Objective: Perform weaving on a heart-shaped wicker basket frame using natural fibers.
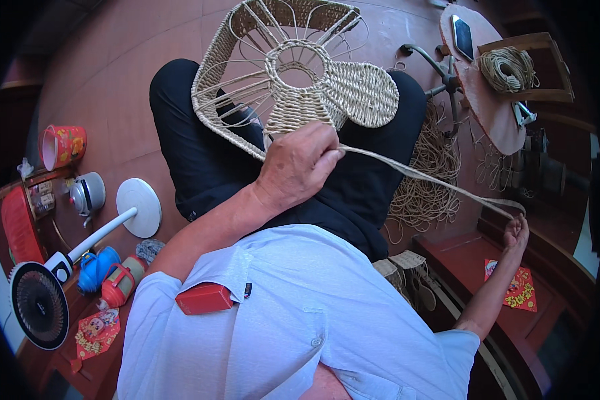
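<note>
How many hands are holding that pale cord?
2: the left hand at the woven piece's lower edge, the right hand far out to the side, with the cord stretched between them.

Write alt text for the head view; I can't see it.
The left hand grips cord by the near edge of a partly woven frame over dark trousers; the right hand holds the cord out to the right. Loose cord lies piled beside the legs.
</note>
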The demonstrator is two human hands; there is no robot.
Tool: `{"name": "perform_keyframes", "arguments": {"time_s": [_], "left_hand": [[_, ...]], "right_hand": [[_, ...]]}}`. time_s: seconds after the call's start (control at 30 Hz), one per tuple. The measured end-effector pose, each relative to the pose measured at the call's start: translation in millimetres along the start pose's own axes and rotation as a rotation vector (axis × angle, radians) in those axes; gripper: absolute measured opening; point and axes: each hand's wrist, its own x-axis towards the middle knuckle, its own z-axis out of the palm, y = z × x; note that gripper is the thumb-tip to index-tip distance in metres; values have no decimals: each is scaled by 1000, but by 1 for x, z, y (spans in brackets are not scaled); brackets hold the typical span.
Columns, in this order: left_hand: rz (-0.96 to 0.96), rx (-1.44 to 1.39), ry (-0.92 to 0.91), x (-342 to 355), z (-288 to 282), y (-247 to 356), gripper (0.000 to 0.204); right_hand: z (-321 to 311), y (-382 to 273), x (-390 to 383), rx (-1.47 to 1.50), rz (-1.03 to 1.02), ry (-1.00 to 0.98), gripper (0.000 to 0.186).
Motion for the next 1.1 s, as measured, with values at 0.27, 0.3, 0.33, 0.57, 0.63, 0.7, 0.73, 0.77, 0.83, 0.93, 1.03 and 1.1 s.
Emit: {"name": "perform_keyframes", "arguments": {"time_s": [0.27,0.3,0.33,0.57,0.63,0.7,0.73,0.77,0.83,0.93,1.03,1.1], "left_hand": [[-254,38,20,1,-22,0,18],[-269,54,-2,1,-22,0,18],[-270,58,-24,2,-21,-1,19],[-260,132,-78,-1,-20,-6,16],[-237,107,-60,0,-19,-8,15],[-250,107,-70,0,-18,-9,13],[-269,102,-79,0,-18,-9,11],[-272,100,-80,0,-20,-9,11],[-521,-233,-43,-1,-27,-7,10],[-560,-485,145,-4,-46,-4,12],[-537,-303,115,-13,-59,-1,12],[-496,-240,95,-18,-57,1,12]], "right_hand": [[198,128,-200,-683,-521,-228,26],[224,145,-246,-754,-599,-389,23],[245,163,-291,-789,-546,-616,20],[353,284,-430,-582,125,-890,39],[365,297,-434,-488,131,-925,40],[372,305,-433,-457,233,-961,38],[374,307,-433,-399,237,-956,36],[375,309,-433,-383,224,-974,36],[376,313,-433,-381,211,-858,34],[379,320,-432,-412,153,-901,34],[381,324,-431,-373,156,-946,31],[380,324,-430,-375,175,-957,30]]}}
